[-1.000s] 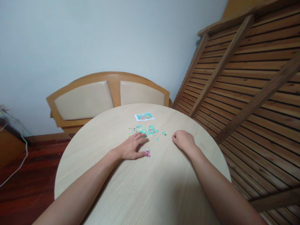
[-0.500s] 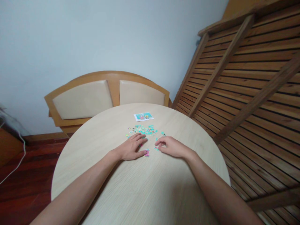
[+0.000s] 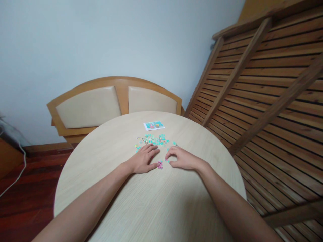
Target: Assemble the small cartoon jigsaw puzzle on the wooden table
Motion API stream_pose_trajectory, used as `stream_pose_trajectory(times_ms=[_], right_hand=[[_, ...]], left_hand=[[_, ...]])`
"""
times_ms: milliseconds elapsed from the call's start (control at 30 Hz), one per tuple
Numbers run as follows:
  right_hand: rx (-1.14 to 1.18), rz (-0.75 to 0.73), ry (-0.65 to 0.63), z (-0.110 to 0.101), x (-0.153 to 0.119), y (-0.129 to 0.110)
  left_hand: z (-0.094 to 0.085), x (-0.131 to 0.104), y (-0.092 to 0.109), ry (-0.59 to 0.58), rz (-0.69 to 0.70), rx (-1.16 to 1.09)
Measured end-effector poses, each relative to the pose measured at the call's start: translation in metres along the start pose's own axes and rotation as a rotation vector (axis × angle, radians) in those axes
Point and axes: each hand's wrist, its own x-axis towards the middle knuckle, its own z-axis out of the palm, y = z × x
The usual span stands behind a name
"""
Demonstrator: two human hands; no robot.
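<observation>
My left hand (image 3: 144, 159) lies flat on the table with fingers spread, its thumb tip touching a small joined patch of pink puzzle pieces (image 3: 160, 164). Just right of that patch, my right hand (image 3: 183, 158) has its thumb and index finger curled round a small pink and teal puzzle piece (image 3: 167, 160) at the tabletop. A pile of loose, mostly teal puzzle pieces (image 3: 153, 139) spreads beyond my left fingers, which hide part of it. A few teal pieces (image 3: 174, 143) lie apart near my right knuckles.
A picture card (image 3: 154, 125) with cartoon figures lies behind the pile on the round wooden table (image 3: 121, 208). Past the table stands a padded headboard (image 3: 89, 106). A slatted wooden frame (image 3: 252, 101) leans at the right. A white cable (image 3: 24, 164) hangs at the left.
The pink patch has shifted slightly right with my left thumb. My right hand's index finger and thumb have opened a wider arch, and the small piece has moved slightly left, nearer the patch.
</observation>
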Motion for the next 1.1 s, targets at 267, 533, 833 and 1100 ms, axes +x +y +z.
stream_pose_trajectory(times_ms=[267, 533, 833, 1100], right_hand=[[0.034, 0.0, 0.07, 0.004, 0.005, 0.001], [0.025, -0.056, 0.052, 0.011, 0.01, 0.0], [0.01, -0.025, 0.099, 0.014, 0.012, 0.0], [0.035, -0.017, 0.12, 0.017, 0.012, 0.001]], left_hand=[[0.003, -0.001, -0.002, -0.013, -0.006, -0.015], [0.008, 0.0, -0.005, -0.002, -0.024, -0.01], [0.013, 0.0, -0.005, 0.025, -0.06, -0.021], [0.012, 0.002, -0.002, 0.014, -0.069, -0.002]])
